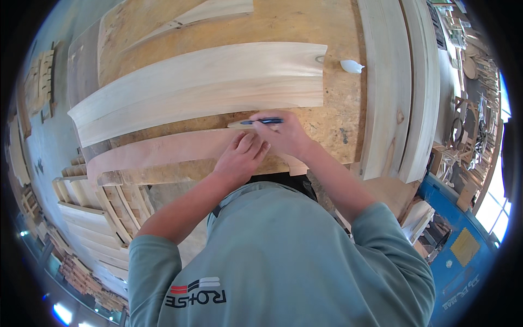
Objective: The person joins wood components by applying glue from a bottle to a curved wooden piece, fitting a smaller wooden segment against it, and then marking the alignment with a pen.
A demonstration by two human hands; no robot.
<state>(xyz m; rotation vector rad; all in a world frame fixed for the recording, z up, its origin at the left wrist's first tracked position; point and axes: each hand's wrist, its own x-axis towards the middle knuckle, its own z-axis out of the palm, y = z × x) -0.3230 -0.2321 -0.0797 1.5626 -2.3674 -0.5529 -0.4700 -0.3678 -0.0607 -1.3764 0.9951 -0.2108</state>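
My right hand (283,133) grips a dark blue pen (267,120), held nearly level with its end pointing left. Under that end lies a short pale wood piece (236,125), at the upper edge of a long curved pinkish board (158,150). Close beside it, my left hand (242,155) rests on the pinkish board with its fingers bent and pressed together. Whatever is under those fingertips is hidden. Beyond both hands a wide pale wooden board (218,76) with a curved outline lies across the worktable (343,114).
A small white plastic bottle or tube (351,66) lies right of the wide board. Long thick planks (389,87) run along the table's right side. Another curved wood piece (212,11) is at the far edge. Slatted wooden parts (92,210) stand at lower left; a blue machine (457,245) stands at right.
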